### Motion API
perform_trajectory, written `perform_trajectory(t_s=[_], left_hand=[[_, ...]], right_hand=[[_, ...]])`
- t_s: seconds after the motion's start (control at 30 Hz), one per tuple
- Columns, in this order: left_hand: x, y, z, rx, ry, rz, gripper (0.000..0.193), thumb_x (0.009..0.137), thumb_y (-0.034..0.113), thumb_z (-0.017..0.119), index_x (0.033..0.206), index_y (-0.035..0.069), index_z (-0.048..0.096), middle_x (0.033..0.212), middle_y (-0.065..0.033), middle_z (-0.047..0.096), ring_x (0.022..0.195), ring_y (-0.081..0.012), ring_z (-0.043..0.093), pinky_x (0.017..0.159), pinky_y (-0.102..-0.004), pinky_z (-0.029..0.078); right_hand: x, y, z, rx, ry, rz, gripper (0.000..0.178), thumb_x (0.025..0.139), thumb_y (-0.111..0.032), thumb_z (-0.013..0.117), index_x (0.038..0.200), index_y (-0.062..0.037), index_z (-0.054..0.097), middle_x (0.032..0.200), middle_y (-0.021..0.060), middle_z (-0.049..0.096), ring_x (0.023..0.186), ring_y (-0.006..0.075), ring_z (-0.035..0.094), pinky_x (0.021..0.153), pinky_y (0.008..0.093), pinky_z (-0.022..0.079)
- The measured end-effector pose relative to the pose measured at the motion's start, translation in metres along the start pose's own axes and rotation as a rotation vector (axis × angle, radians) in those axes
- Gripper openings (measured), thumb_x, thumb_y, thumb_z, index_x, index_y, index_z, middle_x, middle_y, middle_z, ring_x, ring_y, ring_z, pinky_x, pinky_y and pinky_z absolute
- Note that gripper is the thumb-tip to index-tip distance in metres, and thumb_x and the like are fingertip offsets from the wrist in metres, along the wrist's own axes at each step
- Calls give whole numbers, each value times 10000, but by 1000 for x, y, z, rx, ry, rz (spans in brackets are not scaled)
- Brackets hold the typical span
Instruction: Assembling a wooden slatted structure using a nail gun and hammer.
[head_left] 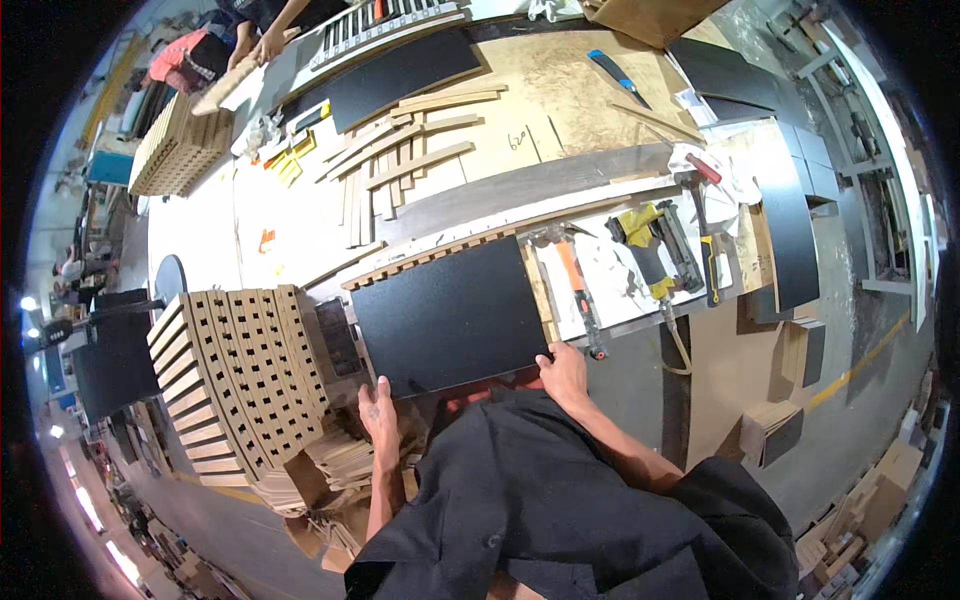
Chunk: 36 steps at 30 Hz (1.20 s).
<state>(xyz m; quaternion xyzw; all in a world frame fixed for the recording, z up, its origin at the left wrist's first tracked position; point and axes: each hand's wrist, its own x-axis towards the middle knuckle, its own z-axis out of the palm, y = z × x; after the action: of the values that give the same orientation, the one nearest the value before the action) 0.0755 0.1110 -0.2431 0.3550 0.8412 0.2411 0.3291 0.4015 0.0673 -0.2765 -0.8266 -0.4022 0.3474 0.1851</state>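
A black rectangular panel [450,315] lies flat in front of me, its near part jutting toward my body. My left hand [378,412] grips its near left corner, thumb up along the edge and the other fingers mostly hidden. At the near right corner my right hand [563,375] is closed on the panel, thumb on top. A notched wooden strip [430,260] runs along the far edge, and a plain wooden strip [538,290] lies along the right edge. Beyond that strip is an orange-handled hammer-like tool [574,275].
A tall stack of notched wooden strips [240,370] stands at my left. On the bench to the right lie a yellow-and-black nail gun [648,250] with a hose and a handsaw [709,270]. Loose wooden slats [400,150] are scattered farther back. Another person [265,40] works at the far left.
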Motion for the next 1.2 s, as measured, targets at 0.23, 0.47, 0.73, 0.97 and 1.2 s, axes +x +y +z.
perform_trajectory(t_s=[0.23,0.47,0.73,0.97,1.2], left_hand=[[-2,43,46,512,272,815,447,896,226,702,1225,-59,600,1158,-294,650,1116,-431,611,974,-450,469],[19,145,165,229,-186,913,149,937,145,660,915,36,561,843,-184,652,807,-401,625,712,-498,473],[-11,151,191,226,-222,941,267,975,192,636,795,49,500,649,-199,585,615,-447,590,548,-510,446],[-44,132,167,86,-569,776,185,992,184,610,900,25,622,673,-118,653,600,-279,659,588,-373,502],[-89,199,126,100,-674,848,242,934,232,686,978,8,606,776,-176,665,758,-357,677,677,-426,517]], right_hand=[[20,-12,-34,-166,-192,-11,294,805,-271,794,955,-29,719,887,198,713,818,393,685,746,467,536],[94,4,-81,-31,402,-120,162,872,-189,707,872,-53,620,823,173,654,781,394,647,701,510,497],[154,32,-133,-385,448,-81,678,817,-175,775,1384,-33,432,1158,214,590,1118,392,575,917,477,484],[174,32,-169,-208,195,56,1002,745,-222,799,1544,-30,224,1238,269,586,1120,463,583,949,505,493],[83,-22,-273,581,242,3,228,925,-239,712,987,-26,655,733,49,621,529,116,574,487,298,483]])
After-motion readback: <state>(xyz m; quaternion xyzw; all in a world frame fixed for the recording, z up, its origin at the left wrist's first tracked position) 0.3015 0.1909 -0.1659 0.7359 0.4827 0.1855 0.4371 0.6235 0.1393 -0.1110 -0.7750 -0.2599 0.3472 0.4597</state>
